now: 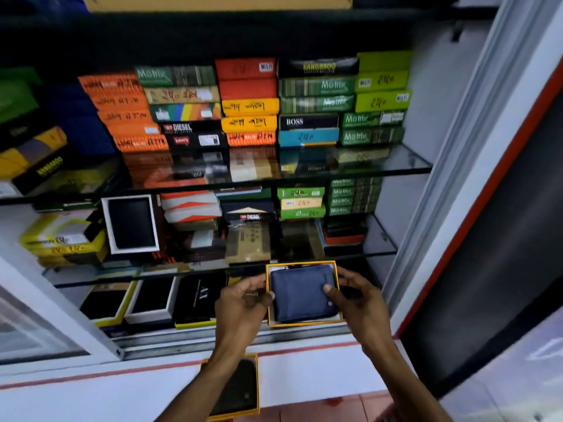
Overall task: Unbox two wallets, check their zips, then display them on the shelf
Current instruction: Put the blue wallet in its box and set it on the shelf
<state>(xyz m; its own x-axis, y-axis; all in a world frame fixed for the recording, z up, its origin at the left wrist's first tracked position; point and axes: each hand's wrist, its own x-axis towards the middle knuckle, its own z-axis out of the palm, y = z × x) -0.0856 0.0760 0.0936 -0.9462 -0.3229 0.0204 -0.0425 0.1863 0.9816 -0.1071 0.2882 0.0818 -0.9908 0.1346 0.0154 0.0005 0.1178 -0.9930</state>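
A navy blue wallet (300,292) lies in an open box with a yellow rim (269,300), held up in front of the bottom shelf. My left hand (242,303) grips the box's left side. My right hand (358,296) holds the right side, its thumb pressing on the wallet's face. A second open yellow-rimmed box with a black wallet (240,388) rests on the white ledge below, partly hidden by my left forearm.
Glass shelves (396,166) carry stacks of coloured wallet boxes. The bottom shelf shows open boxes with black wallets (152,296) on the left. A sliding glass door frame (61,315) stands at left, a white and red frame (475,190) at right.
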